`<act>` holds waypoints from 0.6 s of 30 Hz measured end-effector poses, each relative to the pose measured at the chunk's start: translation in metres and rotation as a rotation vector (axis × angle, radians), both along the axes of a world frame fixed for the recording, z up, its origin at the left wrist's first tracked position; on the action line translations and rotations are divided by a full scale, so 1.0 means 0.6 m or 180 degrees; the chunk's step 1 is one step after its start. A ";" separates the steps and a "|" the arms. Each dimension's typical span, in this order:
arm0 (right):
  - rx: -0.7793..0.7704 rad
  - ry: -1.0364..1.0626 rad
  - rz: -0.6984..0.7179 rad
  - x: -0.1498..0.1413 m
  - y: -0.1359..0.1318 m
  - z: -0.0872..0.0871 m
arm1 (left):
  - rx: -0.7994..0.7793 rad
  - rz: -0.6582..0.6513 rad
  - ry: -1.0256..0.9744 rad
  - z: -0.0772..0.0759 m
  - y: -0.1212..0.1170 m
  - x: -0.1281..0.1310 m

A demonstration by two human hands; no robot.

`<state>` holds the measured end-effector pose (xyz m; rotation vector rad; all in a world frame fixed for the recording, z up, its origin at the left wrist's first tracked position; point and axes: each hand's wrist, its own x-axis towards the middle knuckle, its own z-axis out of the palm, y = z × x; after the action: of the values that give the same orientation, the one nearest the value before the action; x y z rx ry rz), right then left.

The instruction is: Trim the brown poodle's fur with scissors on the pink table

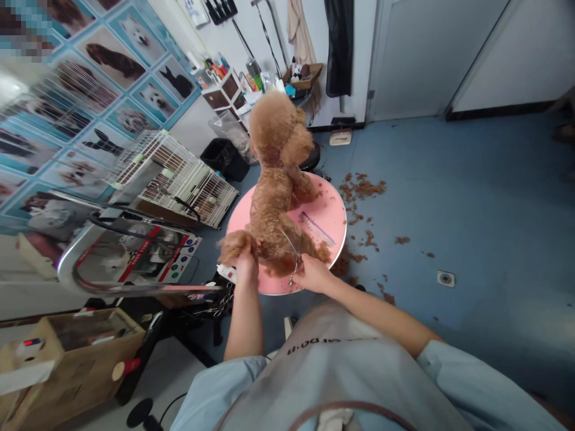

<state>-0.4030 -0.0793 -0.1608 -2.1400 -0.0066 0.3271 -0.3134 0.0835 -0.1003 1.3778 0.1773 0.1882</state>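
Holding: my left hand [247, 267] closes on the tail [233, 246] of the dog [270, 197].
Scissors [297, 258]: gripped in my right hand [311, 274], toward five o'clock.
Dog: on the pink table [333, 206], head toward twelve.

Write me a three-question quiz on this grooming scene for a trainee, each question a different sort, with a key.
1. Open question: which tool is in the person's right hand?
2. True or false: the comb lies on the pink table.
3. Fill the gap: the left hand grips the dog's ____.

Key:
1. Scissors.
2. True.
3. Tail.
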 end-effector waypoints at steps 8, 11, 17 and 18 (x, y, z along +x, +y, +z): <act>0.0302 0.0045 -0.0014 -0.002 -0.006 -0.010 | -0.0012 -0.0043 -0.0035 -0.004 0.002 0.000; 0.0564 0.0227 -0.0073 -0.003 -0.005 -0.015 | 0.0066 -0.0021 -0.0006 -0.005 0.001 0.001; 0.0738 0.0185 -0.0173 -0.006 -0.006 -0.028 | 0.0163 -0.0003 -0.0049 -0.008 -0.001 0.003; 0.0802 0.0206 -0.0168 -0.007 -0.007 -0.030 | 0.0172 -0.0006 -0.0026 -0.009 0.000 0.003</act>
<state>-0.4072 -0.0835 -0.1786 -1.8762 0.0437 0.3456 -0.3117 0.0834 -0.1056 1.4306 0.1650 0.1981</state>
